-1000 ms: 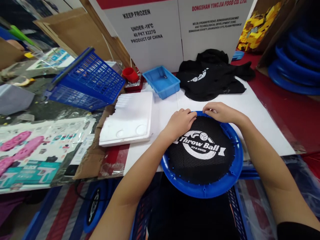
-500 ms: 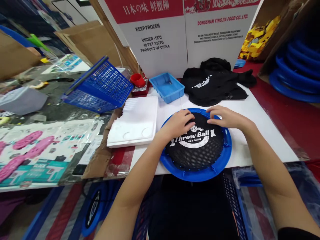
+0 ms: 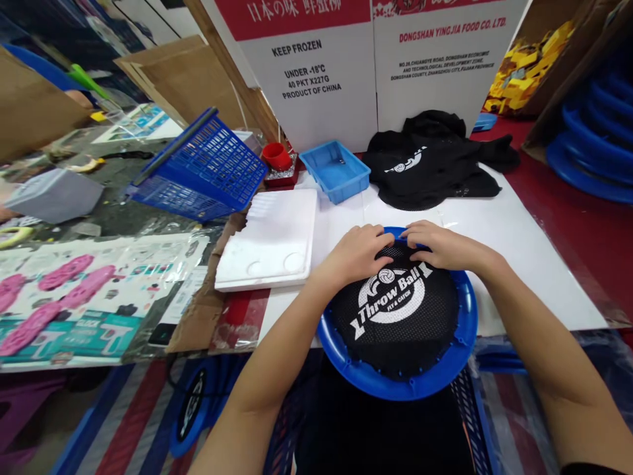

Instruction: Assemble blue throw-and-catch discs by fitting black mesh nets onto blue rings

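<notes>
A round blue plastic throw-ball disc (image 3: 413,388) tilts over the table's near edge toward my body. Its centre is a black mesh (image 3: 425,330) printed with white "Throw Ball" lettering. At the far rim, left of its middle, my left hand (image 3: 363,253) has curled fingers on the rim and the thumb on the mesh. Close beside it, my right hand (image 3: 435,245) pinches the rim and mesh edge in the same way. My fingers hide that stretch of rim. Beyond the disc lies a pile of black printed mesh pieces (image 3: 435,175).
A light-blue tray (image 3: 341,191) and a white foam block (image 3: 277,254) stand behind and left. Further left is a blue basket (image 3: 202,171). A large white carton (image 3: 326,105) closes off the back. Blue rings (image 3: 588,171) are stacked at right.
The disc has come nearer my body and turned, its lettering now slanting upward to the right. My hands have drawn closer together at its far rim, with fingers more curled.
</notes>
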`<state>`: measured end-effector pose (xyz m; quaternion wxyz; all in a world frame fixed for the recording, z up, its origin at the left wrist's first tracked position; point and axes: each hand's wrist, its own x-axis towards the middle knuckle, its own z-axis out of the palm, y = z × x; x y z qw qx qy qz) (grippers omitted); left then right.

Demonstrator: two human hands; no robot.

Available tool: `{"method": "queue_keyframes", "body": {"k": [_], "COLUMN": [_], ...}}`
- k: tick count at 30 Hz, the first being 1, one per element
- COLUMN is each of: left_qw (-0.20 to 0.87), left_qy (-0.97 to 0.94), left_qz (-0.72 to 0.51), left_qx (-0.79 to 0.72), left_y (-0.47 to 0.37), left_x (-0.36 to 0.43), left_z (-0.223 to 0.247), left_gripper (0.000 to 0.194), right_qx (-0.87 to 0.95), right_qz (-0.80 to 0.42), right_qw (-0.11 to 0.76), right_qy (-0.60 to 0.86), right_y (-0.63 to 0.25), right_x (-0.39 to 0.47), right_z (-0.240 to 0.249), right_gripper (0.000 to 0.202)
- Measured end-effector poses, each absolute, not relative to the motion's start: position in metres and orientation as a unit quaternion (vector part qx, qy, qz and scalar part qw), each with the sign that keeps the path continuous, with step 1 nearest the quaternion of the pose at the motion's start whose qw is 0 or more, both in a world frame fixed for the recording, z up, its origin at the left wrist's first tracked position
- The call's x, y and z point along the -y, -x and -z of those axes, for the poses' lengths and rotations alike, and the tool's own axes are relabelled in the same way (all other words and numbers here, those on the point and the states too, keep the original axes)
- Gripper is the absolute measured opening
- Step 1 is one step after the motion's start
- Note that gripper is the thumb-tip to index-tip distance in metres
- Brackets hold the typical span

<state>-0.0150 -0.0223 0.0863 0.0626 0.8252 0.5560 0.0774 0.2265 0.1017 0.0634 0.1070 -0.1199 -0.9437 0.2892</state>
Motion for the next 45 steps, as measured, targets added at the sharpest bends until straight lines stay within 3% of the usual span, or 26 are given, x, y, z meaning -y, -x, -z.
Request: {"method": "queue_keyframes", "body": {"k": [3, 7, 9, 13, 19, 27, 32, 38, 41, 45], "left_qw": [0.097, 0.168, 0.196, 0.220, 0.201, 0.303, 0.352, 0.341, 0.296, 0.211], "left_qy": [-0.843, -0.821, -0.809, -0.784, -0.736, -0.680, -0.653, -0.665, -0.696, -0.754], "left_qz": [-0.126, -0.127, -0.141, -0.219, -0.313, -0.333, -0.349, -0.345, -0.341, -0.301], "left_qx": [-0.514, -0.530, -0.536, -0.537, -0.565, -0.579, -0.572, -0.568, -0.558, -0.544], "left_y": [0.016, 0.019, 0.021, 0.025, 0.030, 0.036, 0.041, 0.041, 0.040, 0.039], "left_x": [0.015, 0.011, 0.010, 0.008, -0.004, -0.019, -0.024, -0.022, -0.021, -0.019], "left_z": [-0.078, -0.076, -0.077, -0.074, -0.062, -0.050, -0.044, -0.044, -0.044, -0.045], "left_gripper": [0.029, 0.053, 0.048, 0.013, 0.013, 0.015, 0.016, 0.017, 0.019, 0.022], "right_qx": [0.938, 0.924, 0.917, 0.903, 0.893, 0.889, 0.918, 0.944, 0.946, 0.954], "right_qz": [-0.294, -0.312, -0.320, -0.345, -0.335, -0.373, -0.304, -0.244, -0.252, -0.174], "right_qw": [0.124, 0.156, 0.178, 0.200, 0.223, 0.156, 0.149, 0.113, 0.103, 0.109], "right_qy": [0.133, 0.156, 0.155, 0.157, 0.203, 0.214, 0.205, 0.189, 0.178, 0.218], "right_y": [-0.225, -0.223, -0.223, -0.222, -0.215, -0.213, -0.212, -0.218, -0.220, -0.216], "right_x": [-0.100, -0.102, -0.105, -0.111, -0.112, -0.119, -0.111, -0.114, -0.116, -0.108], "right_z": [-0.065, -0.063, -0.060, -0.053, -0.051, -0.056, -0.058, -0.059, -0.059, -0.058], "right_gripper": [0.005, 0.011, 0.013, 0.015, 0.022, 0.026, 0.028, 0.027, 0.026, 0.026]}}
